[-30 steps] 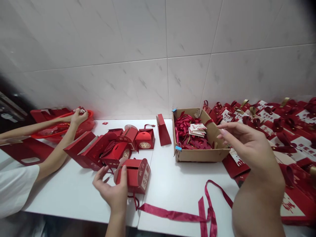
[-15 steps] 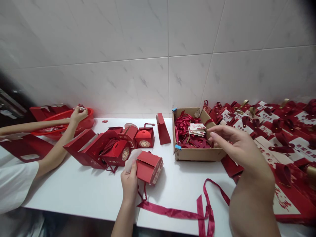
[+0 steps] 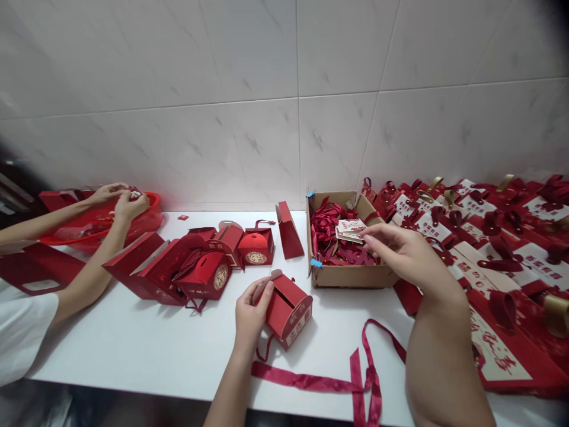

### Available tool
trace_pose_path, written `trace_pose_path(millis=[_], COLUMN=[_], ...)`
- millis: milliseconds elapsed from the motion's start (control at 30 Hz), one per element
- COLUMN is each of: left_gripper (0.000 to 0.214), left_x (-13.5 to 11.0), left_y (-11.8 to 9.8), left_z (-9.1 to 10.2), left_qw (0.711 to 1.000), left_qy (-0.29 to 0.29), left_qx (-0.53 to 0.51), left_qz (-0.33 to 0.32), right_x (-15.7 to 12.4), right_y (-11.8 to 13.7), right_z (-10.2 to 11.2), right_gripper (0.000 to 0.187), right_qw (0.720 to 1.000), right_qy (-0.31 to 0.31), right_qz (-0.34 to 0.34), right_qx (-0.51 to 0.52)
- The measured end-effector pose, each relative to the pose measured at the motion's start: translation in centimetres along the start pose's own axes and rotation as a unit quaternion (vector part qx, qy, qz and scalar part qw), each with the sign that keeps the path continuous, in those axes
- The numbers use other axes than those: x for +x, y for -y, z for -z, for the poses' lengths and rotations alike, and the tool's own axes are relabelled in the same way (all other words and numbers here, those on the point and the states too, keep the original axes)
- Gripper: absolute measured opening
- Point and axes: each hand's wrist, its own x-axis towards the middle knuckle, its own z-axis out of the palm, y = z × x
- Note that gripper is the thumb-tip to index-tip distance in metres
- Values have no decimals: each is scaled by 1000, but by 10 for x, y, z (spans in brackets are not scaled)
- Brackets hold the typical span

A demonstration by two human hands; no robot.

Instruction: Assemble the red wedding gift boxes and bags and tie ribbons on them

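My left hand is closed round the left end of a small red gift box that rests tilted on the white table. A dark red ribbon trails from under the box along the table's front edge. My right hand hovers over the right side of a cardboard box, fingers curled and apart, holding nothing that I can see. The cardboard box holds red ribbons and a few printed cards.
Several finished red boxes cluster left of centre, and one flat red bag stands by the wall. Red gift bags with bows cover the right side. At the left, another person's hands work over a red basin.
My left hand has slid the red box to the right, nearer the cardboard box. My right hand moved left and down over the cardboard box. The other person brought both hands together.
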Motion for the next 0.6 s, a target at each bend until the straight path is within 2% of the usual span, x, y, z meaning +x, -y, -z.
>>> trace_pose_path(millis=[100,200,300,367,467,533,600], left_gripper=[46,49,51,46,35,32,37], left_x=[0,1,1,0,-2,-3,-3], left_y=[-6,-6,-2,3,11,15,19], left_z=[-3,-6,-7,-8,-8,-9,-11], left_qw=[1000,999,998,998,998,998,996], left_qy=[-7,-1,-4,-11,-31,-54,-83], left_qx=[24,54,62,54,35,19,5], left_qz=[-7,-7,-17,-26,-33,-37,-42], right_x=[-1,-2,-5,-7,-11,-14,-17], right_y=[2,8,20,28,37,41,44], right_z=[1,0,-1,-2,-11,-27,-50], right_gripper=[34,31,26,23,25,30,34], right_qw=[1000,1000,997,992,964,932,909], right_qy=[2,13,57,116,253,344,392], right_qz=[-2,3,21,42,62,66,72], right_qx=[-7,-20,-38,-38,-50,-89,-124])
